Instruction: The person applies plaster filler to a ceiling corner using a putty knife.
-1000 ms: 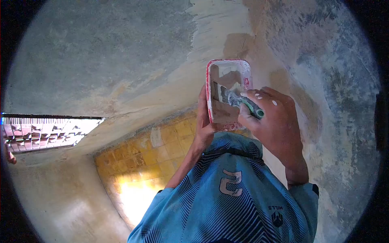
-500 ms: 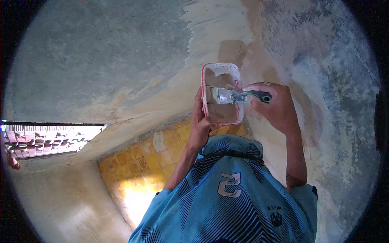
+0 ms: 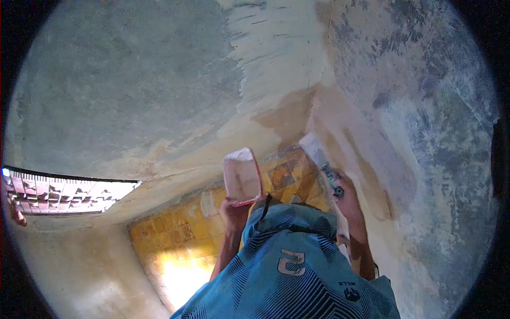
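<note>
My left hand [image 3: 234, 214] is closed around the lower end of a rectangular plastic tub [image 3: 242, 175] with a red-edged rim, held at waist height and tilted. Pale smears coat the tub's inside. On the other side, my right hand [image 3: 346, 192] grips the handle of a putty knife [image 3: 315, 150]. Its wide blade points up and left, close to the foot of the corner between the two walls, and looks coated with pale filler. The tub and knife are well apart.
A patchy grey wall [image 3: 425, 133] rises on the right, and a grey wall with a pale skimmed band [image 3: 281, 48] stands ahead. Damp brown patches [image 3: 287, 112] mark the corner. Yellow floor tiles [image 3: 212, 228] lie below. A barred window opening [image 3: 69, 192] is at left.
My right hand has lifted the putty knife out of the tub and brought it down beside the wall corner. My left hand has shifted the tub left and lower, turning it.
</note>
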